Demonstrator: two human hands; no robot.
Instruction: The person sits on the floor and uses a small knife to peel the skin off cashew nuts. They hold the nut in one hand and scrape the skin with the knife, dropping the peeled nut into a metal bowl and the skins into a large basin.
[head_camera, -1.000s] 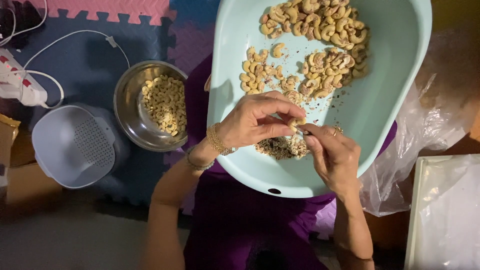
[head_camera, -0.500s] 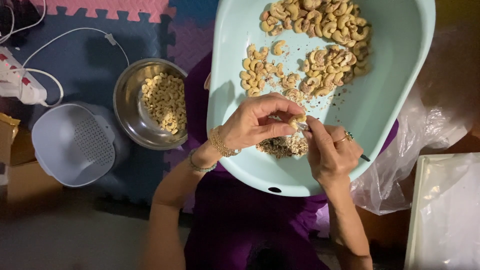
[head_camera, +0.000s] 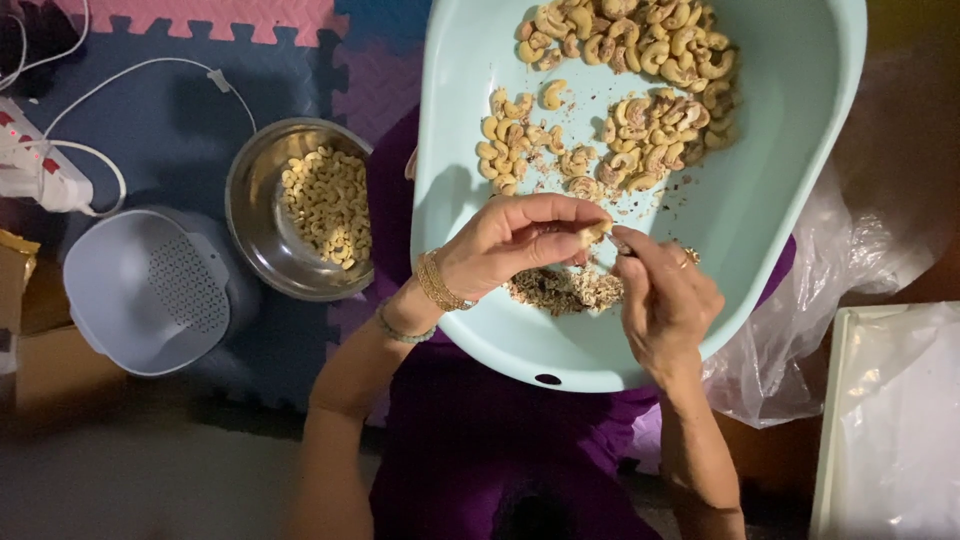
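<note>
Hands still together, left hand (head_camera: 520, 245) and right hand (head_camera: 665, 300) pinching cashew (head_camera: 597, 231), unmoved over tub (head_camera: 780, 200)

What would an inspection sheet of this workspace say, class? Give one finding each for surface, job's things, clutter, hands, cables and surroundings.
Surface: foam puzzle mat, blue with pink and purple tiles.
Job's things: pale green tub on the lap, holding cashews and a pile of skins; steel bowl of pale nuts beside it.
Clutter: grey perforated basket; clear plastic bag; cardboard box.
Hands: left hand pinches one cashew; right hand works at it, any tool too hidden to tell.
Cables: white cord to a power strip.
Surroundings: white tray under plastic, lower right.
</note>
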